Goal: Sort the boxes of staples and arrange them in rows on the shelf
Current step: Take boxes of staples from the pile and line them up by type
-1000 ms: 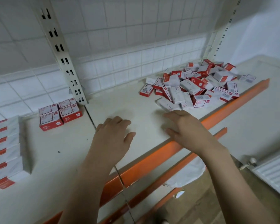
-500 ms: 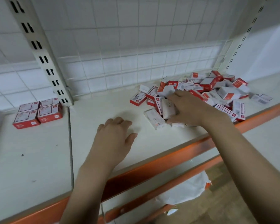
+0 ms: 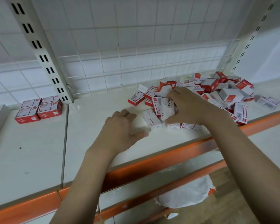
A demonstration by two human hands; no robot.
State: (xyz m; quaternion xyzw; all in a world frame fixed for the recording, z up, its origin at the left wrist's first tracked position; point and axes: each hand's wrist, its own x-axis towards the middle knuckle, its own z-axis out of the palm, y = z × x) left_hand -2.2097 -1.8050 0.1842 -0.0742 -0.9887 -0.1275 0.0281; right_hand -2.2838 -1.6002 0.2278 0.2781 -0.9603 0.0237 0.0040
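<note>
Picking from the jumbled heap of staple boxes [image 3: 217, 92] at the right of the cream shelf [image 3: 90, 152]: right hand [image 3: 189, 107] curled round a white box printed STAPLES [image 3: 167, 109], thumb under its near end, fingers over the far end. Left hand [image 3: 120, 130] flat and relaxed on the shelf, holding nothing, just beside another white staples box [image 3: 152, 119]. Four red boxes [image 3: 39, 109] already squared up far left. Next, probably: lifting clear without dragging neighbours, carrying left to the matching row. Half a second earlier, right hand reaching over the heap; left hand unmoved.
</note>
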